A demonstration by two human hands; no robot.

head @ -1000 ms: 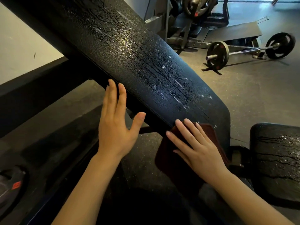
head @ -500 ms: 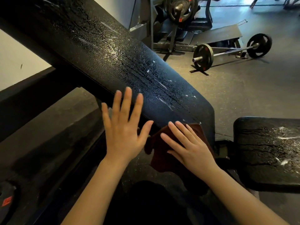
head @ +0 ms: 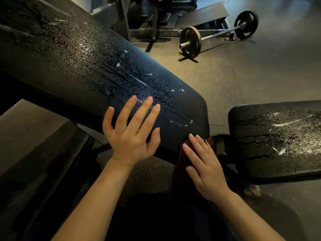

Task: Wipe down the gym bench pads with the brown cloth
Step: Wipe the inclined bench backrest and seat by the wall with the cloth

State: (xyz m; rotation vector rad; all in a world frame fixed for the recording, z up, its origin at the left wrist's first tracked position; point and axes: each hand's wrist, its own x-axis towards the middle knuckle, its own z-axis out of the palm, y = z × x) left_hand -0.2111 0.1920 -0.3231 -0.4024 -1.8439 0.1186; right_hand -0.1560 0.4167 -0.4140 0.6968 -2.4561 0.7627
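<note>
We see the long black backrest pad (head: 90,66) crossing the view at a slant from the upper left, its surface wet with droplets and white streaks. To its right, apart from it, lies the seat pad (head: 278,134), also wet and streaked. On the gym floor (head: 251,70) behind them rests a barbell (head: 217,34) with a plate at each end, near a dark rack. Our left hand (head: 130,134) lies flat on the lower part of the backrest pad, its fingers (head: 139,110) straight and spread, holding nothing. Our right hand (head: 205,169) presses the brown cloth (head: 180,164) against the lower end of the backrest pad with straight fingers; the cloth hangs down under the palm.
</note>
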